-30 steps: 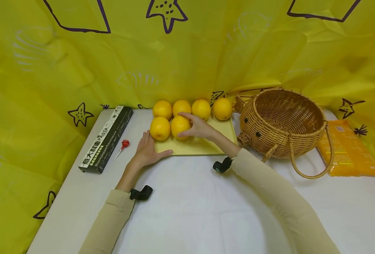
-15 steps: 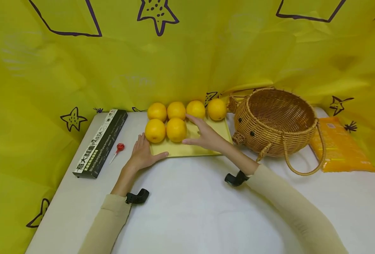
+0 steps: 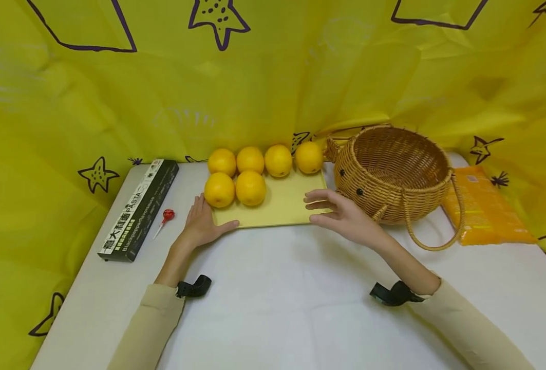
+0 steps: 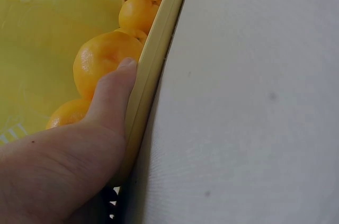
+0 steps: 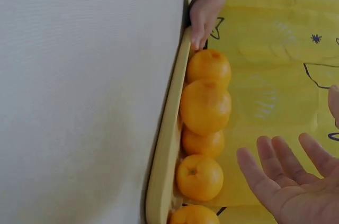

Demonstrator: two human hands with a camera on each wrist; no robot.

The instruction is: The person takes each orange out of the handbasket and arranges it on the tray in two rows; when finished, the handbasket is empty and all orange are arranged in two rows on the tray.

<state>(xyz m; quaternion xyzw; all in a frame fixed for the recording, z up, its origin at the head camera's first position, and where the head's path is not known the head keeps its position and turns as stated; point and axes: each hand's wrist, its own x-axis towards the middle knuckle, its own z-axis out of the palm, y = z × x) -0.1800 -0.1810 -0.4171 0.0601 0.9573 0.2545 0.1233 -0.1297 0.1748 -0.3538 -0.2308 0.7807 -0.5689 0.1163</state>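
A pale yellow tray [image 3: 291, 200] holds several oranges: a row of several along its back and two at the front left, one orange [image 3: 219, 189] in the corner and another orange [image 3: 250, 188] to its right. My left hand [image 3: 203, 223] rests at the tray's front left corner, fingers straight along the left side. Its thumb [image 4: 114, 94] lies along the front rim in the left wrist view. My right hand [image 3: 346, 218] is by the tray's front right corner, holding nothing, its fingers [image 5: 259, 168] spread and slightly bent in the right wrist view.
A pig-shaped wicker basket [image 3: 370, 180] with a looped handle stands right of the tray. An orange packet [image 3: 485, 210] lies behind it to the right. At left are a black pasta box [image 3: 138, 210] and a red lollipop [image 3: 168, 215]. A yellow curtain [image 3: 254, 92] hangs behind.
My right hand has let go of the front-row orange and moved right, to the tray's front right corner. The left hand keeps its place. The whole view has shifted a little.
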